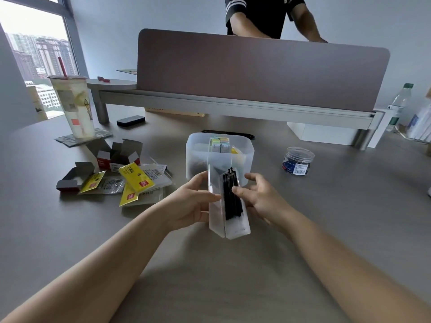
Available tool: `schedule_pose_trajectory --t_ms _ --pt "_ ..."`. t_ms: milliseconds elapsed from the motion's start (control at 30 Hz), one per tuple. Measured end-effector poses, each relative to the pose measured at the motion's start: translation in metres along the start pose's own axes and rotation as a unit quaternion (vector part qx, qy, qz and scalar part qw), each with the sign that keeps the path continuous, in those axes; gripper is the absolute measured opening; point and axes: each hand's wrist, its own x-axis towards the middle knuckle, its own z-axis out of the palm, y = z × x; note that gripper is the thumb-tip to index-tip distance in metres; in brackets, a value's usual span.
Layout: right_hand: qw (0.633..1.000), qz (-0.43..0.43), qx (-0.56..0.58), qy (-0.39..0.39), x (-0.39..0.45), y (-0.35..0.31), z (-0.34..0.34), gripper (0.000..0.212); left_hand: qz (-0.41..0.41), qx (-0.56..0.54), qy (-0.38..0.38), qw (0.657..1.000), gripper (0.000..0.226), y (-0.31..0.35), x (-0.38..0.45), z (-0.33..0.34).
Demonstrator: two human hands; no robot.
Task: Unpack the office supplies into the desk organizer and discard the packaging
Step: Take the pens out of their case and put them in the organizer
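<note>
left hand (194, 199): grips the left side of the clear pen box, thumb across its front, fingers curled behind
right hand (261, 197): fingers curled around the right side of the pen box, forefinger tip on the black pens
pen box (229, 206): frosted clear plastic case, hinged open in a V, held upright just above the tabletop, centre near
black pens (231, 194): bundle inside the right half of the pen box, tips up
desk organizer (219, 157): translucent bin right behind the pen box, centre; divided inside, small green and yellow boxes (220, 144) in the far compartment, something dark in the left compartment, cannot tell what
packaging (137, 183): yellow and clear wrappers piled on the tabletop left of the hands
cardboard boxes (116, 155): opened red and grey cartons, left, just beyond the wrappers
jar (297, 160): small clear lidded tub with dark contents, right of the organizer, well apart
drink cup (73, 106): tall sealed cup with red straw, far left
partition (261, 71): mauve screen on far edge of tabletop (210, 276)
water bottle (398, 106): far right
person (263, 17): dark shirt, standing behind the partition
</note>
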Motion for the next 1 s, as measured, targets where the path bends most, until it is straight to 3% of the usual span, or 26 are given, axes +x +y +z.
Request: schedule_pose_trajectory --t_ms 133,267,367,467,667,833,1000 --pt "0.998 -0.003 -0.044 -0.036 -0.015 0.008 0.000 0.067 0.032 0.010 0.031 0.999 0.070 0.000 -0.002 0.004" --pt "0.997 -0.048 -0.038 -0.051 -0.015 0.008 -0.001 0.041 0.055 0.064 0.063 0.994 0.092 0.001 -0.005 0.005" --pt "0.994 -0.063 -0.034 -0.081 -0.014 0.010 0.000 0.035 0.050 0.074 0.081 0.993 0.107 0.002 -0.009 0.001" --pt "0.991 -0.068 -0.037 -0.112 -0.013 0.008 -0.001 0.033 0.040 0.061 0.124 0.990 0.090 0.002 -0.010 -0.002" --pt "0.982 -0.076 -0.092 -0.147 -0.005 0.002 -0.009 0.035 -0.001 -0.030 0.156 0.987 0.022 0.007 -0.008 -0.010" --pt "0.987 -0.085 -0.075 -0.117 0.003 0.005 -0.014 0.030 0.012 -0.054 0.077 0.995 0.037 0.006 -0.009 -0.021" --pt "0.987 -0.096 -0.078 -0.105 0.006 0.007 -0.018 0.029 0.009 -0.043 0.014 0.999 0.068 0.007 -0.010 -0.030"
